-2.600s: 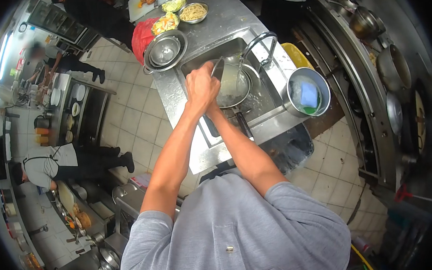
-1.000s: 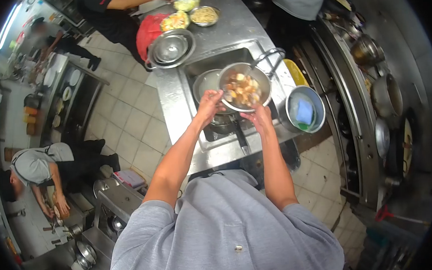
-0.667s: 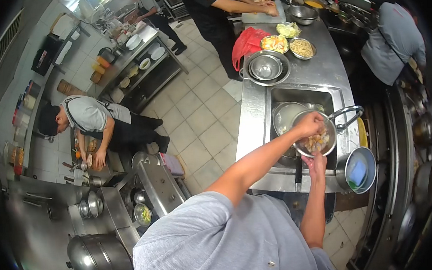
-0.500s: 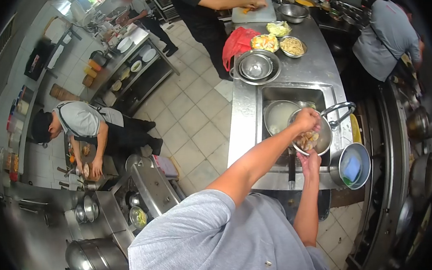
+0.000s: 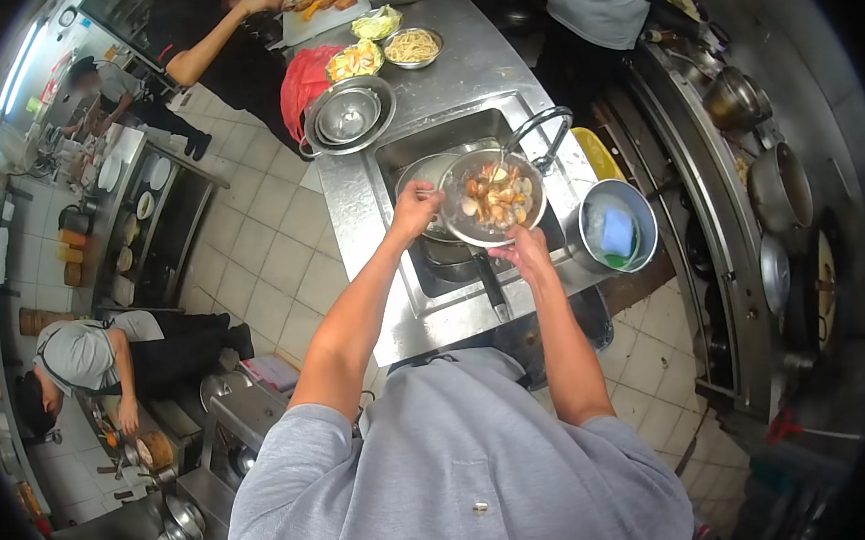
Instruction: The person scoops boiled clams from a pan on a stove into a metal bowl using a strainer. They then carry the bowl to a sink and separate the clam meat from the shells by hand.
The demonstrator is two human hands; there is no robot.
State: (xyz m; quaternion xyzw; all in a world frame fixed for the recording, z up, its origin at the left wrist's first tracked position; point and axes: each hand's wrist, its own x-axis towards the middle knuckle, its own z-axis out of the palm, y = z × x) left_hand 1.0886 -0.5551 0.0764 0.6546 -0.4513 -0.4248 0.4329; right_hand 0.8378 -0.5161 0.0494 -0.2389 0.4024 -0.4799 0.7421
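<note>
A round metal bowl holding several clams is held over the sink, under the curved tap. My right hand grips its near rim from below. At the left rim is my left hand, fingers curled, apparently pinching the edge; the bowl partly hides its fingertips. Below the bowl, a larger pan sits in the sink, mostly covered. A dark pan handle sticks out over the sink's front edge.
Stacked metal bowls and a colander stand behind the sink, near vegetables, noodles and a red bag. A pot with a blue cloth stands right. Co-workers are left, at the back and by the stoves.
My left hand has come out from over the clams to the bowl's left rim. The bowl is now more level, its clams in full view. The whole view has turned.
</note>
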